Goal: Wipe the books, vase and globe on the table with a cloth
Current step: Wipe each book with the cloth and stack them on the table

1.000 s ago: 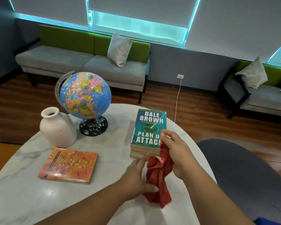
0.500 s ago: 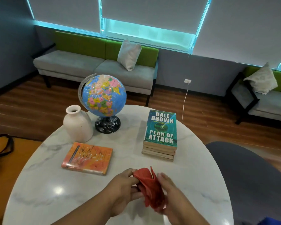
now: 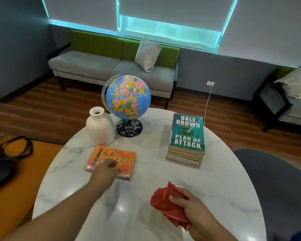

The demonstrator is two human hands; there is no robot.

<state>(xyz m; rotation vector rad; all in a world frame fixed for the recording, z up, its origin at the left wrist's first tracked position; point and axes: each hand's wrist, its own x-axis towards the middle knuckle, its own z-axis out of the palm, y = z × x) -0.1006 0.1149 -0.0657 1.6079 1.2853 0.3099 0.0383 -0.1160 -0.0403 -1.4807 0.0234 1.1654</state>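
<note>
1. Red crumpled cloth (image 3: 165,202) is sitting bunched in the right hand (image 3: 195,216), whose fingers are curling round it above the near part of the round white marble-patterned table (image 3: 146,214); half a second ago both hands were gathering it together, so the bunching is looking finished.
2. The left hand (image 3: 104,173) has let go of the cloth and is reaching over the near edge of the flat orange paperback book (image 3: 122,159); motion blur is smearing it, so I cannot tell how far its fingers are spreading or whether they are gripping the cover yet.
3. A second ago the right hand was up at the stack of paperbacks topped by a teal cover (image 3: 187,134); it is now hanging well apart from that stack, which suggests that the stack is being left and the orange book is becoming the next thing to wipe.
4. The orange book is lying flat at the table's left, just in front of the white ceramic vase (image 3: 100,127); the blue globe on its black speckled base (image 3: 128,97) is standing just beside the vase at the far edge; the teal-topped stack is sitting at the right.
5. The next move is probably calling for the left hand to steady or lift the orange book while the right brings the cloth across; vase and globe are likely waiting their turn.
</note>
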